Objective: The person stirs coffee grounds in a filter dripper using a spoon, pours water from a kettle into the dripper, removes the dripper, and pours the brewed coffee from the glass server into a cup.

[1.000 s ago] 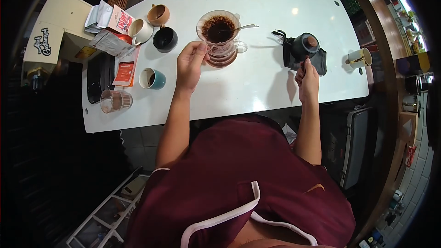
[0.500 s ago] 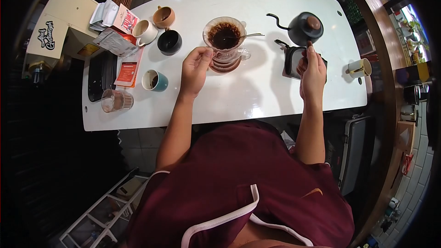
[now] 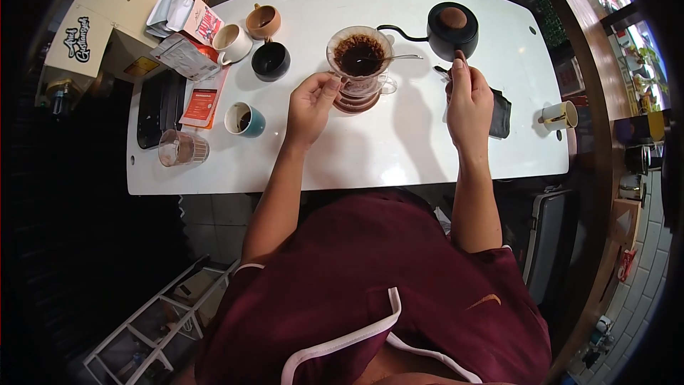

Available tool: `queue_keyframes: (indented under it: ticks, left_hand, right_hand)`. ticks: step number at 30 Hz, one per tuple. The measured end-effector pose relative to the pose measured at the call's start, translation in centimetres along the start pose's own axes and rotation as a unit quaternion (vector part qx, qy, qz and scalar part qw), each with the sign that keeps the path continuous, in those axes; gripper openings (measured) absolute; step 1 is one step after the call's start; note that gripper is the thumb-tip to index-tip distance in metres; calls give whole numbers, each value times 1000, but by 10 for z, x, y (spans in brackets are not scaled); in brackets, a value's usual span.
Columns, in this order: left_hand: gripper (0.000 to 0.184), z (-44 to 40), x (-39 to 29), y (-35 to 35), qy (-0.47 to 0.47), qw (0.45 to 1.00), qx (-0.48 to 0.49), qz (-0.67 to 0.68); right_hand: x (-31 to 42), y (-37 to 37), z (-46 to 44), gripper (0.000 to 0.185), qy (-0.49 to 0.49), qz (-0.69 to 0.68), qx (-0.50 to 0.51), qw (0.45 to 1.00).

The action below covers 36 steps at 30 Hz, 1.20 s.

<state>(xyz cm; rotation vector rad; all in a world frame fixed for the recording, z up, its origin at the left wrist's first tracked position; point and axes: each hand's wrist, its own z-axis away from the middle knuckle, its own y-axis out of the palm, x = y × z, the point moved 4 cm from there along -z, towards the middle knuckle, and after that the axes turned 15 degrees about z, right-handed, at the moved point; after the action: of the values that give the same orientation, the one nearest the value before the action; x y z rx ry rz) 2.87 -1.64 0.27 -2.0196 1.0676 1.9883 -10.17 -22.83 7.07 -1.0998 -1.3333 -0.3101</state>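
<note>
My right hand is closed around the handle of a black gooseneck kettle with a brown lid knob. The kettle is held over the table, its thin spout reaching close to the rim of a clear coffee dripper. Dark wet coffee grounds line the dripper, and a metal spoon rests in it. Underneath is a glass server with brown liquid. At the dripper's near left edge, my left hand pinches what looks like its handle, mostly hidden by the fingers.
On the white table, a black cup, tan cup, cream mug, teal cup and glass stand left, beside coffee bags. Right are a flat black object and a mug.
The kettle has moved left, away from the flat black object, bringing its spout near the dripper rim. My left hand stays at the dripper. The whole view has shifted slightly.
</note>
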Motion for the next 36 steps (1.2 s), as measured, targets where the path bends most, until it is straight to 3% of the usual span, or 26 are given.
queue_keyframes:
  ticks: [10,19,28,36]
  left_hand:
    - [27,6,-13,-5,81,996,6,-28]
    - [39,9,-11,-23,38,997,-64,-23]
    - [51,9,-2,-35,7,994,-107,-22]
    - [52,7,2,-34,-9,995,-90,-33]
  right_hand:
    - [27,6,-3,39,-52,51,-23,997]
    - [39,6,2,38,-64,22,36,997]
    - [32,-32,14,35,1,9,94,996]
    - [18,-51,4,39,6,51,36,998]
